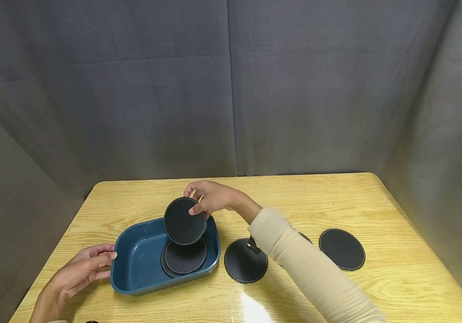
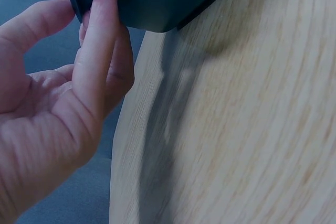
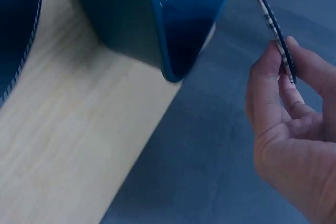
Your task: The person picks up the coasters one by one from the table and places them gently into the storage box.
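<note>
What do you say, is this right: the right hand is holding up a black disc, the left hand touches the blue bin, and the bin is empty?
No, the blue bin isn't empty. The head view shows overlapping black discs lying in it. The rest holds: the right hand is holding up a black disc, and the left hand touches the bin.
</note>
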`<control>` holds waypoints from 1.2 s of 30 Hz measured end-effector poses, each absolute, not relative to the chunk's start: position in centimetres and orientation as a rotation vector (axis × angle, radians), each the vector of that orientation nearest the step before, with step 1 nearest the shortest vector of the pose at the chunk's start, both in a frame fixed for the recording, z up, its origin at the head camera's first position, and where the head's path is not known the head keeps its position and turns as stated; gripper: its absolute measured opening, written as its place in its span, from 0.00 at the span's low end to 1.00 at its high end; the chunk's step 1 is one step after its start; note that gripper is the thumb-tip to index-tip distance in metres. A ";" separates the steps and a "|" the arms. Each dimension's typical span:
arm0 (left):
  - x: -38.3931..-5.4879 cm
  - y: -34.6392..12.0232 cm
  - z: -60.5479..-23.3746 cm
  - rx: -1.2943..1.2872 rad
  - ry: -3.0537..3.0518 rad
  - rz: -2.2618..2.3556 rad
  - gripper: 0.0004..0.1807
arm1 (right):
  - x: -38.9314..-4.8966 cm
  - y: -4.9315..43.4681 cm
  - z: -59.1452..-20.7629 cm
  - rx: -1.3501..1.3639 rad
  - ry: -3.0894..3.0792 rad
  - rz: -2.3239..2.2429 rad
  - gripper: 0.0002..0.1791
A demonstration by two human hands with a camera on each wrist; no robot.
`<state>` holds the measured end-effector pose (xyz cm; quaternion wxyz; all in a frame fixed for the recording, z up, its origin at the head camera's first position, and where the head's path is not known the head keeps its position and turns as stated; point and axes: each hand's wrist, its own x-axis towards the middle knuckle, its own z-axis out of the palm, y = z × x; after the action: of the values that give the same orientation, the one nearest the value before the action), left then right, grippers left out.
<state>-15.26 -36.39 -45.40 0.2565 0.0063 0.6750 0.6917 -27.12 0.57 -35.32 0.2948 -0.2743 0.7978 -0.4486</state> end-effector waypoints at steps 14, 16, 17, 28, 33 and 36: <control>-15.2 -36.3 -45.5 0.045 1.822 1.888 0.07 | -25.6 -1.6 -38.6 -0.697 2.037 -1.137 0.19; -15.2 -36.3 -45.5 0.046 1.819 1.890 0.07 | -25.4 -1.8 -39.0 -0.694 2.045 -1.125 0.19; -15.2 -36.3 -45.5 0.047 1.817 1.891 0.07 | -25.3 -1.9 -39.2 -0.694 2.050 -1.117 0.18; -15.2 -36.2 -45.5 0.065 1.831 1.883 0.08 | -24.6 -3.1 -40.2 -0.668 2.284 -0.848 0.17; -15.1 -36.2 -45.5 0.072 1.835 1.882 0.07 | -24.3 -3.7 -40.3 -0.661 2.401 -0.683 0.19; -15.1 -36.2 -45.5 0.053 1.839 1.880 0.08 | -23.9 -4.0 -40.4 -0.647 2.456 -0.621 0.20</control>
<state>-15.06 -36.22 -45.51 0.2529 0.0196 0.6765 0.6913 -23.88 -4.02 -40.40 0.2606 -0.2388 0.9069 -0.2295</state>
